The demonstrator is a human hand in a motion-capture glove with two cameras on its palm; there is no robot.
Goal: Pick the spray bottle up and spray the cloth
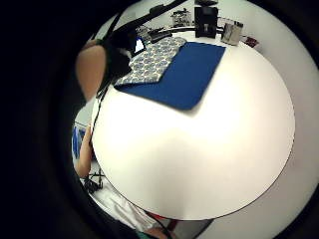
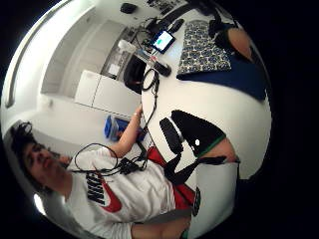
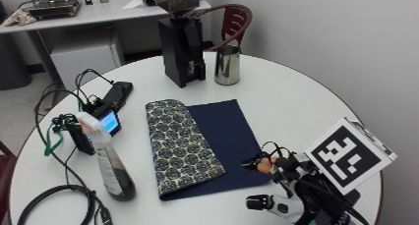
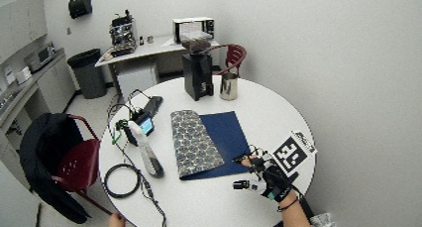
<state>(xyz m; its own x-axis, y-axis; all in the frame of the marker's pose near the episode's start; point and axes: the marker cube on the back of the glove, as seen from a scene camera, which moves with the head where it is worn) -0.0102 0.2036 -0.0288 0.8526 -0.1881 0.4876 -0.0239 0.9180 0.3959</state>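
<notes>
The spray bottle [image 3: 110, 161], with a white trigger head and dark liquid, stands upright near the left edge of the round white table [image 3: 294, 102]. The cloth [image 3: 229, 136] is navy blue and lies flat in the middle, with a patterned folded part [image 3: 180, 146] on its left side. My gloved right hand [image 3: 283, 185] hovers at the table's near right, just beyond the cloth's near right corner and far from the bottle. Its fingers reach forward, relaxed, and hold nothing. In the little finger side palm view, the cloth [image 1: 184, 74] lies ahead of the palm across bare table.
A black grinder [image 3: 180, 48] and a steel cup [image 3: 227, 65] stand at the far side. A small device with a lit screen [image 3: 108, 122] and coiled cables [image 3: 59, 195] lie left of the bottle. A red chair [image 3: 232, 18] stands behind the table.
</notes>
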